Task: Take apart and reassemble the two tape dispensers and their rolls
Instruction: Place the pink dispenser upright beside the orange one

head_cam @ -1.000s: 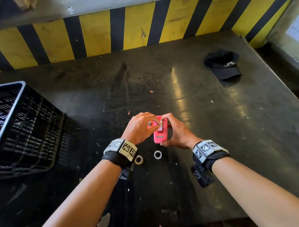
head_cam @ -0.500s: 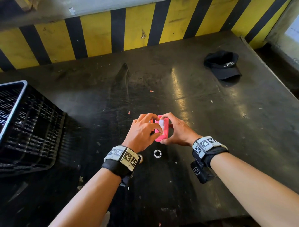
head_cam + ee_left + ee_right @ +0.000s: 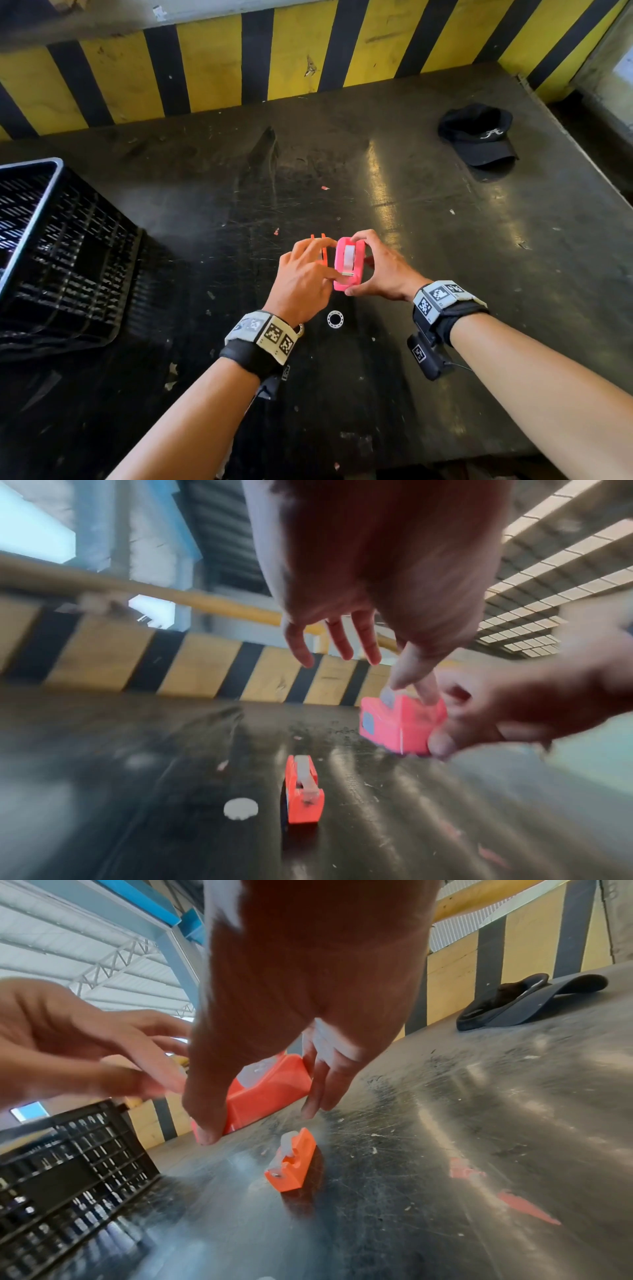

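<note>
My right hand (image 3: 358, 265) grips a pink tape dispenser (image 3: 349, 279) by its ends a little above the table, thumb at the near end, fingers at the far end; its roll (image 3: 349, 255) sits inside. My left hand (image 3: 334, 270) reaches in from the left with straight, spread fingers. Its forefinger and thumb touch the tape strip on top near the cutter (image 3: 419, 688). An orange dispenser (image 3: 303, 791) with its tape stands on the table beyond the left hand, mostly hidden in the head view. A white ring (image 3: 335, 319) lies loose near my wrists.
A black slatted crate (image 3: 61, 253) stands at the left. A black cap (image 3: 478, 135) lies at the far right. The yellow-and-black striped wall (image 3: 212, 72) closes the back. A second small ring (image 3: 300, 329) peeks out by my left wristband. Red scraps (image 3: 527, 1207) dot the table.
My left forefinger has slid from the far top of the pink dispenser down to its near cutter end, and its other fingers have spread. The orange dispenser now shows behind that hand.
</note>
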A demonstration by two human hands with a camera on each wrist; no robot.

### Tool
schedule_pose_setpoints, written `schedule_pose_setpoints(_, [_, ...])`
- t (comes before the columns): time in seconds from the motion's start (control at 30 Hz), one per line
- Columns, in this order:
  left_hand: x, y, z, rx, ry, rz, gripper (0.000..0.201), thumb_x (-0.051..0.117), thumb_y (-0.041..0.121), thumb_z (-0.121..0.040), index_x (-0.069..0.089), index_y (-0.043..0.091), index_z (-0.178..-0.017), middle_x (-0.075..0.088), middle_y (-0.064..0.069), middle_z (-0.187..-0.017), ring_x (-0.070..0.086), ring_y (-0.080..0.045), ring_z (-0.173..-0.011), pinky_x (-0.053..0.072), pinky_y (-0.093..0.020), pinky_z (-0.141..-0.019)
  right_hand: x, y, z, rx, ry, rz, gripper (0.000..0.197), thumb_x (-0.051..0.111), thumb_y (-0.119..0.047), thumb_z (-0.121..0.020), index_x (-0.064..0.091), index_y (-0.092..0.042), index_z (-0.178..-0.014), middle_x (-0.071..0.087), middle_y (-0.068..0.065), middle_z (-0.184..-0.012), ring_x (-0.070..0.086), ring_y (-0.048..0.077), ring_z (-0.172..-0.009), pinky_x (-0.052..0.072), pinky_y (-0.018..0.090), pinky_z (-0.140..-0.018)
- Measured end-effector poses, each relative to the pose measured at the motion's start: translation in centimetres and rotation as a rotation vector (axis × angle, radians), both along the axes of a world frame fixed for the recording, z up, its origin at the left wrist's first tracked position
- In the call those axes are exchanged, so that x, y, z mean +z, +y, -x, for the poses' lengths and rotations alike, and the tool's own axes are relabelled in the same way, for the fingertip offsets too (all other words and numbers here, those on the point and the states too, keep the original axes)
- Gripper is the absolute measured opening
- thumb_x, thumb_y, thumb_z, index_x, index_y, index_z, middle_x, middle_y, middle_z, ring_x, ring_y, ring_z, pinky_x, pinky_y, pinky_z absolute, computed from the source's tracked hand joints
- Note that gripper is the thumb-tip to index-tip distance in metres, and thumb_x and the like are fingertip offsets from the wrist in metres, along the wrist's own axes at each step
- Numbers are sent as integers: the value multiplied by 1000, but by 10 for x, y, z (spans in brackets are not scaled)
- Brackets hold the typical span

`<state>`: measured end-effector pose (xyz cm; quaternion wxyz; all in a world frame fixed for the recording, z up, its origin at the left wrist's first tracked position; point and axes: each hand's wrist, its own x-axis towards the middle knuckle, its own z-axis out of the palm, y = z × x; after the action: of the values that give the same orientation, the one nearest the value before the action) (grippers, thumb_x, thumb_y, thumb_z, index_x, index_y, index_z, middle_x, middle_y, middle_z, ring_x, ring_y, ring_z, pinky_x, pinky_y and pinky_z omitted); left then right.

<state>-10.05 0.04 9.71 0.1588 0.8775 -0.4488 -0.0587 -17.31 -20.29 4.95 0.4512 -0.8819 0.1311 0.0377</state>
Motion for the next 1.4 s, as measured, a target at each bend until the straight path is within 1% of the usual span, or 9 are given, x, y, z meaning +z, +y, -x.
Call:
schedule_pose_setpoints(0.17, [-12, 20, -15, 119, 54, 124, 32, 59, 6, -89, 80, 29, -83, 66, 5, -121, 59, -21, -109, 54, -47, -88, -14, -16, -7, 37, 92, 135, 123, 99, -45, -50, 30, -28, -150, 56, 4, -139, 54, 23, -126, 43, 39, -108])
schedule_pose_setpoints(0.3, [-33, 44, -25, 191, 233, -136, 23, 61, 21, -92, 73, 33, -107, 64, 5, -123, 60, -20, -113, 53, -42, -95, -21, -29, -26, 35, 123, 190, 117, 99, -29, -55, 32, -20, -150, 53, 6, -139, 55, 25, -125, 40, 27, -102])
schedule_pose_setpoints(0.43, [-58, 60, -30, 209, 442, -417, 49, 75, 34, -86, 58, 34, -132, 61, 5, -127, 61, -17, -116, 53, -36, -99, -31, -38, -51, 7, 187, 222, 115, 97, -19, -59, 31, -20, -152, 53, 10, -141, 54, 29, -126, 38, 27, -94])
schedule_pose_setpoints(0.7, [-100, 67, -23, 185, 522, -520, 83, 85, 33, -75, 42, 35, -146, 53, 1, -136, 59, -21, -123, 54, -42, -102, -71, -32, -76, -35, 314, 282, 116, 97, -21, -61, 26, -23, -153, 54, 10, -144, 53, 37, -127, 42, 35, -95])
schedule_pose_setpoints(0.93, [-111, 61, -25, 123, 475, -542, 73, 83, 28, -78, 48, 31, -141, 50, -2, -135, 60, -24, -120, 55, -41, -99, -74, -19, -62, -6, 347, 367, 143, 95, -33, -63, -8, -32, -162, 10, 9, -171, 26, 40, -151, 32, 51, -117])
schedule_pose_setpoints(1.0, [-109, 59, -26, 114, 467, -533, 67, 83, 28, -78, 51, 30, -136, 52, -2, -132, 60, -24, -118, 55, -41, -97, -67, -2, -46, -17, 214, 467, 118, 88, -42, -67, 15, -25, -159, 26, 11, -159, 37, 38, -142, 42, 51, -108])
schedule_pose_setpoints(1.13, [-110, 58, -26, 99, 450, -503, 56, 84, 25, -77, 58, 27, -127, 55, -3, -124, 63, -25, -110, 55, -40, -95, -68, 37, -14, 203, -11, 440, 43, 69, -48, -77, 57, -22, -110, 56, -1, -107, 59, 24, -96, 54, 47, -82])
schedule_pose_setpoints(1.23, [-113, 59, -27, 85, 451, -487, 51, 84, 25, -77, 62, 25, -123, 56, -4, -122, 64, -25, -107, 55, -38, -94, -72, 53, 0, 447, 220, 362, 48, 81, -48, -74, 56, -26, -109, 52, -6, -106, 55, 16, -95, 52, 36, -85])
schedule_pose_setpoints(1.4, [-112, 61, -44, 123, 548, -422, 46, 84, 27, -79, 68, 23, -121, 60, -2, -118, 65, -20, -105, 56, -35, -95, -77, 60, -2, 481, 295, 364, 40, 77, -35, -82, 59, -25, -116, 54, -2, -112, 61, 22, -102, 54, 40, -88])
